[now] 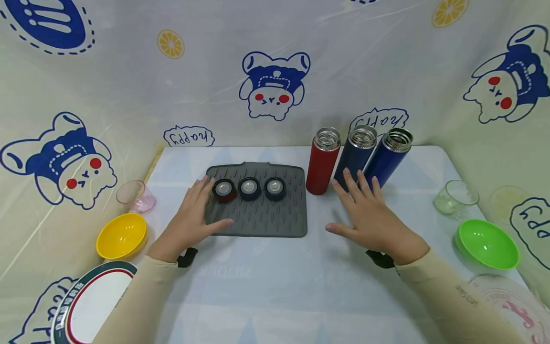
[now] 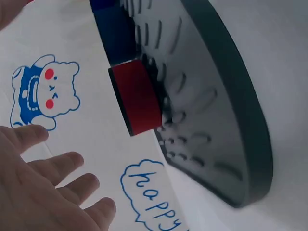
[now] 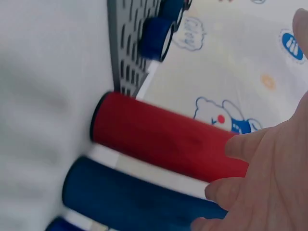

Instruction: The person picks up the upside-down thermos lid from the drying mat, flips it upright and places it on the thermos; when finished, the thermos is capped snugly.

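Note:
My left hand (image 1: 192,217) hovers with fingers spread at the left edge of a grey ridged mat (image 1: 258,224), holding nothing. Three bottle lids stand in a row on the mat: a red lid (image 1: 224,190) nearest that hand, a dark blue lid (image 1: 249,188) and a blue lid (image 1: 275,188). To the right of the mat stand three lidless flasks: a red flask (image 1: 322,165), a dark blue flask (image 1: 360,149) and a blue flask (image 1: 388,155). My right hand (image 1: 371,220), fingers spread, is in front of the flasks and overlaps the dark blue one.
On the left are a pink glass (image 1: 143,200), a yellow bowl (image 1: 122,236) and a white plate with a green rim (image 1: 60,306). A clear green glass (image 1: 456,198), a green bowl (image 1: 487,243) and a pale pink-patterned plate (image 1: 511,301) sit on the right.

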### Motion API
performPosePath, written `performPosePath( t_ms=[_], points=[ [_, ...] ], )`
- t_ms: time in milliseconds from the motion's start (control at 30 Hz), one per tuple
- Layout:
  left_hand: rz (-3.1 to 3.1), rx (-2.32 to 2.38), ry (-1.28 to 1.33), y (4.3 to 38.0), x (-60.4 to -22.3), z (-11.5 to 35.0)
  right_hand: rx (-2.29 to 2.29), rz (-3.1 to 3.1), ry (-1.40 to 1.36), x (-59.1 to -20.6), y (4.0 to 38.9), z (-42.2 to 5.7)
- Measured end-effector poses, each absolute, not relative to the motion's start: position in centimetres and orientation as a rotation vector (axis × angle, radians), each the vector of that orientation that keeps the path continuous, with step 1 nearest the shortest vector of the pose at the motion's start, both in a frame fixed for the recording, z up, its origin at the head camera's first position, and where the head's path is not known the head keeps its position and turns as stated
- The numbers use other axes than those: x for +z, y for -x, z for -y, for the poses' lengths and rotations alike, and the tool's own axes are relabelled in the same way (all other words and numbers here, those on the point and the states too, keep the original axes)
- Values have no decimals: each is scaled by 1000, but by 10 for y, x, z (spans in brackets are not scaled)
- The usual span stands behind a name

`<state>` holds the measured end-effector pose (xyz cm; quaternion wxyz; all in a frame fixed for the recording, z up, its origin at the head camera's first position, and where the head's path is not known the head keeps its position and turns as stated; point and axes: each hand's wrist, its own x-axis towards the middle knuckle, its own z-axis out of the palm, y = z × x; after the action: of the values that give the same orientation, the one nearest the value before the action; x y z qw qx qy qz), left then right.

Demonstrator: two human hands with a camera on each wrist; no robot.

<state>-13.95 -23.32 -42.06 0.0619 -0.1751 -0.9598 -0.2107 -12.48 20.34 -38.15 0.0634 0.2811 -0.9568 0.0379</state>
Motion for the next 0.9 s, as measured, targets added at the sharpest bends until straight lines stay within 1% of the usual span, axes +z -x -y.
performPosePath(
  t_ms=[300,667,900],
  points=[
    [2872,-816,430,144,-429,224,166,2862,-938,-389,117,-175],
    [2811,-989,208,170,-443,220,274,2751,-1153,-400,115,-130],
    [2770,-1075,123,181,-452,218,353,2729,-1232,-408,120,-102]
  ],
)
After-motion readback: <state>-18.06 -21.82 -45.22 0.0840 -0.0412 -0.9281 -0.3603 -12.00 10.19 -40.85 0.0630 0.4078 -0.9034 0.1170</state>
